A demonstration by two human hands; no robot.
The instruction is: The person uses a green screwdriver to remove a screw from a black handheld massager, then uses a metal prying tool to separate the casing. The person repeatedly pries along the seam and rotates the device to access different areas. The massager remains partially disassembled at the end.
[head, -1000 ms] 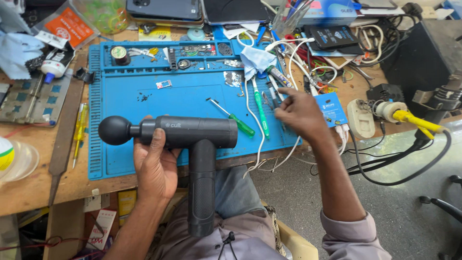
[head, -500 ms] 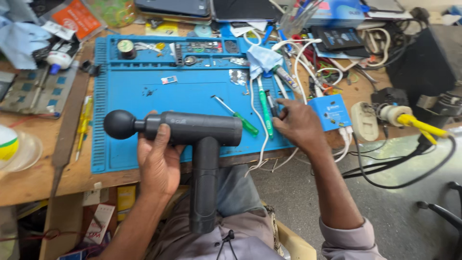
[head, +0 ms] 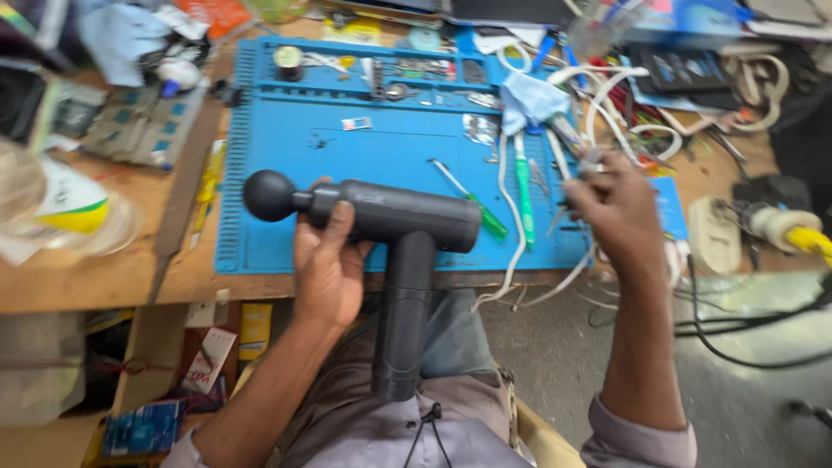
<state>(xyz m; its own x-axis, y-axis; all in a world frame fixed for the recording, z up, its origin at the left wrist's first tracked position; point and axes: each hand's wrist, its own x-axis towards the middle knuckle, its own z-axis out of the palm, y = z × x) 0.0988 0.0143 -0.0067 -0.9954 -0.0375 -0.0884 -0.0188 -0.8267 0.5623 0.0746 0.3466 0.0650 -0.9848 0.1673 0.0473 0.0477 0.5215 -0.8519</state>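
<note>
Right hand (head: 611, 208) came up off the blue mat (head: 286, 234) by the green screwdrivers and now pinches a small metal tool, blurry, above the white cables (head: 507, 186).

The massage gun (head: 373, 212) lies crosswise over the near edge of the mat (head: 286, 173), which covers the middle of the bench (head: 95, 282); its ball head points left, its grip hangs down toward the person's lap, and the left hand (head: 328, 269) wraps its body from the near side. To its right two screwdrivers (head: 472, 199) lie on the mat, with a cable (head: 507, 217) running between them and over the bench's edge. The right hand (head: 611, 208) is over the mat's right edge, with a tangle of cables (head: 633, 113) behind it and a power strip (head: 712, 234) to its right
</note>
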